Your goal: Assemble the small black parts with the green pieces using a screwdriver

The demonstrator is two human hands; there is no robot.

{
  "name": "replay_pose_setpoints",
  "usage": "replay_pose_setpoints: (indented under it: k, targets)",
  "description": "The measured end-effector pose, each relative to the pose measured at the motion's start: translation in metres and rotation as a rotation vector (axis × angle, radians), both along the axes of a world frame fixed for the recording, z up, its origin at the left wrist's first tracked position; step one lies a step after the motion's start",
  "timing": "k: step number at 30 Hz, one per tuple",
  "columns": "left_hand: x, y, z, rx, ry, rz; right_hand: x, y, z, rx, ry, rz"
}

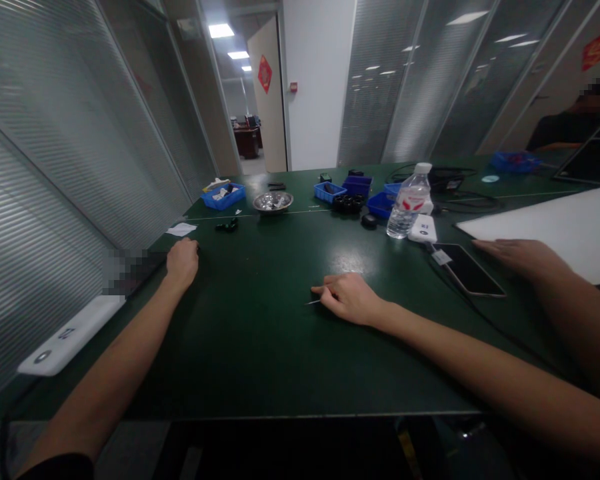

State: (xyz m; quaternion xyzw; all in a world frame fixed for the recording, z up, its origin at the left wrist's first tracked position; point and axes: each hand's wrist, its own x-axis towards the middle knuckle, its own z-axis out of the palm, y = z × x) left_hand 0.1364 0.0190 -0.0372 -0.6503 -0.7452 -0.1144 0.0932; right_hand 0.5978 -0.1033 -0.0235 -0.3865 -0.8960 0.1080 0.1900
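On the green table [260, 360], my right hand [350, 298] rests near the middle with its fingers closed. From its fingertips sticks out a thin, light metal rod [313, 303], pointing left; the rest of it is hidden in the grip. My left hand [183, 263] lies closed at the left side of the table. A small dark bit shows beside its fingers, too little to name. Beyond that hand are a white paper scrap [181, 229] and a small black object [227, 226].
Another person's hand [527, 259] lies at the right, near a phone [470, 270] with a cable. A water bottle [409, 207] stands behind it. Farther back are a metal dish [273, 211] and blue trays [224, 203]. A white device [70, 335] lies along the left edge.
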Motion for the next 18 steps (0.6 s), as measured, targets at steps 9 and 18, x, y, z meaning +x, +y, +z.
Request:
replay_pose_setpoints:
  k: [9,18]
  targets:
    - [-0.007,0.004,-0.008,0.069,0.013,0.015,-0.001,-0.001,0.001,-0.011,-0.006,-0.026]
    - [-0.022,0.014,-0.013,0.148,-0.205,0.049,0.001,-0.001,0.001,0.009,0.014,-0.001]
